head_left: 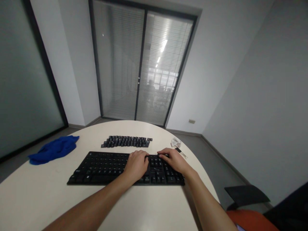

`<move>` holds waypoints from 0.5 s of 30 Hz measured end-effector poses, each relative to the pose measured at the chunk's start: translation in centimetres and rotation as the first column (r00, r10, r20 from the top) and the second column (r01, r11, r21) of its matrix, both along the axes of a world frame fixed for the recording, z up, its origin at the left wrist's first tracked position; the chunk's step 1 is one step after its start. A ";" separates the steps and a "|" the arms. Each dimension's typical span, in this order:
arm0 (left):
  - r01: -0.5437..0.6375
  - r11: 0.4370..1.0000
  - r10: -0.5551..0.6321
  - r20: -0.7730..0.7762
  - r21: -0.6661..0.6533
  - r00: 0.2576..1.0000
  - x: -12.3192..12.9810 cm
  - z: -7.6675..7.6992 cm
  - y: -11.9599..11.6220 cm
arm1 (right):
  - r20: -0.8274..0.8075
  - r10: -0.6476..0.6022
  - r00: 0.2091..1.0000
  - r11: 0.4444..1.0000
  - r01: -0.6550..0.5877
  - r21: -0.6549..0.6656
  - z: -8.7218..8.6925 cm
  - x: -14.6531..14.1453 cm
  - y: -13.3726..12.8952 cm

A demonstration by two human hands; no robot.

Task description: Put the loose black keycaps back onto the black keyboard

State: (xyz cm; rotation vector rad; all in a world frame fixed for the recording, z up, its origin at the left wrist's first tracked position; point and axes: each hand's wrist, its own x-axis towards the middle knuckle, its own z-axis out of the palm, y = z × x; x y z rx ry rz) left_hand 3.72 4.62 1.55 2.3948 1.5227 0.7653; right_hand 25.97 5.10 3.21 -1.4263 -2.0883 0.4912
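A black keyboard (pixel 103 163) lies flat on the pale round table (pixel 156 205); many of its key places on the left and middle look bare of caps. My left hand (pixel 137 163) rests on its middle-right part, fingers bent together at the top edge; whatever they hold, if anything, is hidden. Over the upper right part is my right hand (pixel 174 158), thumb and index finger pinched near the top edge on something small and dark that I cannot make out. Behind the keyboard, loose black keycaps (pixel 127 141) stand in several rows.
A blue cloth (pixel 55 149) lies at the table's left edge. To the right are a crumpled clear-and-white item (pixel 175 142) and a small black-and-metal tool (pixel 181 152). An orange-seated chair (pixel 250 220) with a black armrest stands at the lower right.
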 end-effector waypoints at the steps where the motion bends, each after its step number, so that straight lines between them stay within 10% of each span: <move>1: 0.000 1.000 0.000 0.001 0.000 1.000 0.0 0.0 0.0 | 0.014 0.000 1.000 1.000 -0.001 0.005 0.0 0.0 0.0; 15: 0.002 1.000 -0.002 -0.006 -0.007 1.000 0.0 0.1 0.1 | 0.191 0.084 0.978 0.996 -0.090 0.023 0.8 -0.3 0.2</move>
